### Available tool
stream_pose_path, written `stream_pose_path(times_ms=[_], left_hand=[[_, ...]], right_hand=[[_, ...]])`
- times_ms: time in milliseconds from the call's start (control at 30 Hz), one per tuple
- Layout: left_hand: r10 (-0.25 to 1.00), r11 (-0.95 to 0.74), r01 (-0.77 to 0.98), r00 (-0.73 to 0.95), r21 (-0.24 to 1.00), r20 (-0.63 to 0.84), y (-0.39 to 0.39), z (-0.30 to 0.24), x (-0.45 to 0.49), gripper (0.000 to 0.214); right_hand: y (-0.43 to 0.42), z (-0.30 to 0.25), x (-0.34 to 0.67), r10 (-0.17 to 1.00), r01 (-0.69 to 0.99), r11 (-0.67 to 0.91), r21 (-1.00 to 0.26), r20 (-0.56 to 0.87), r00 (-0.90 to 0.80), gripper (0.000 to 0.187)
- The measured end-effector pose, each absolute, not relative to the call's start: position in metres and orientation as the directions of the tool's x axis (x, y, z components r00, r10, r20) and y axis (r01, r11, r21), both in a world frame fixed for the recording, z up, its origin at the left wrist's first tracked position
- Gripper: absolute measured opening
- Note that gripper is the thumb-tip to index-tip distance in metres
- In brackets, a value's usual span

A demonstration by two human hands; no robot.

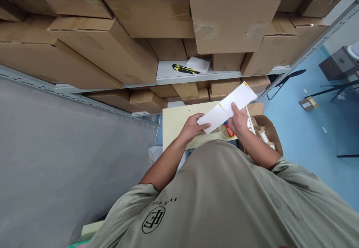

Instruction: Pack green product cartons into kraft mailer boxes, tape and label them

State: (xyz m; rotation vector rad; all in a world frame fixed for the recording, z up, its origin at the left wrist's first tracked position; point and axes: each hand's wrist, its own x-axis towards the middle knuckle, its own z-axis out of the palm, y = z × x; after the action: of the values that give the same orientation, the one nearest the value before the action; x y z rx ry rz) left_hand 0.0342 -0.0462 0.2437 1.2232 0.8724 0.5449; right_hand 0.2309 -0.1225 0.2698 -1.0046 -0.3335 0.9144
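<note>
Above a small pale yellow table (pixel 175 122), both hands hold a strip of two white labels (pixel 215 118), joined at a crease, each with a small yellow-orange mark in a corner. My left hand (pixel 192 127) pinches its lower left end between thumb and fingers. Gripping the strip near its middle, my right hand (pixel 239 120) has the thumb on top and the fingers hidden underneath. An orange and blue object (pixel 230 131), perhaps a tape dispenser, lies on the table below the strip. Part of a flat brown cardboard piece (pixel 214 130) shows beneath the labels.
Shelves (pixel 224 76) full of cardboard boxes (pixel 232 23) stand ahead. A yellow-black utility knife (pixel 185 69) and a white stack (pixel 198 64) lie on one shelf. Right of the table is an open carton (pixel 273 134) with small boxes inside. A grey wall (pixel 70 147) is at left.
</note>
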Motion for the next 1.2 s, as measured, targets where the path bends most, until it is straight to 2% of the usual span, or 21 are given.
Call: stream_pose_path(times_ms=[200, 267, 400, 567, 667, 933, 1100, 1133, 1200], left_hand=[[0.686, 0.003, 0.305, 0.692, 0.952, -0.224, -0.018, 0.266, 0.050, 0.058], [0.665, -0.020, 0.339, 0.707, 0.941, -0.241, -0.013, 0.271, 0.061, 0.052], [0.583, 0.132, 0.333, 0.736, 0.934, -0.345, -0.010, 0.268, 0.082, 0.048], [0.511, 0.416, 0.179, 0.765, 0.891, -0.392, -0.017, 0.257, 0.093, 0.061], [0.481, 0.474, 0.191, 0.761, 0.859, -0.435, -0.022, 0.254, 0.094, 0.061], [0.490, 0.429, 0.211, 0.763, 0.878, -0.422, -0.024, 0.251, 0.091, 0.047], [0.497, 0.370, 0.261, 0.755, 0.892, -0.427, -0.021, 0.248, 0.090, 0.048], [0.516, 0.335, 0.272, 0.748, 0.902, -0.417, -0.021, 0.248, 0.089, 0.049], [0.643, 0.161, 0.286, 0.695, 0.945, -0.320, -0.024, 0.249, 0.086, 0.053]], right_hand=[[-0.115, 0.259, 0.224, 0.766, -0.454, 0.297, -0.840, -0.074, 0.638, 0.064], [-0.112, 0.255, 0.220, 0.748, -0.446, 0.307, -0.841, -0.077, 0.659, 0.064], [-0.106, 0.248, 0.218, 0.716, -0.425, 0.293, -0.857, -0.099, 0.692, 0.064], [-0.105, 0.246, 0.223, 0.704, -0.381, 0.272, -0.883, -0.088, 0.705, 0.062], [-0.105, 0.244, 0.226, 0.714, -0.374, 0.269, -0.887, -0.077, 0.696, 0.061], [-0.106, 0.234, 0.227, 0.725, -0.361, 0.274, -0.891, -0.055, 0.687, 0.058], [-0.105, 0.233, 0.227, 0.697, -0.335, 0.238, -0.912, -0.080, 0.713, 0.058], [-0.105, 0.234, 0.228, 0.690, -0.330, 0.238, -0.914, -0.080, 0.719, 0.058], [-0.104, 0.236, 0.230, 0.686, -0.327, 0.239, -0.914, -0.078, 0.723, 0.056]])
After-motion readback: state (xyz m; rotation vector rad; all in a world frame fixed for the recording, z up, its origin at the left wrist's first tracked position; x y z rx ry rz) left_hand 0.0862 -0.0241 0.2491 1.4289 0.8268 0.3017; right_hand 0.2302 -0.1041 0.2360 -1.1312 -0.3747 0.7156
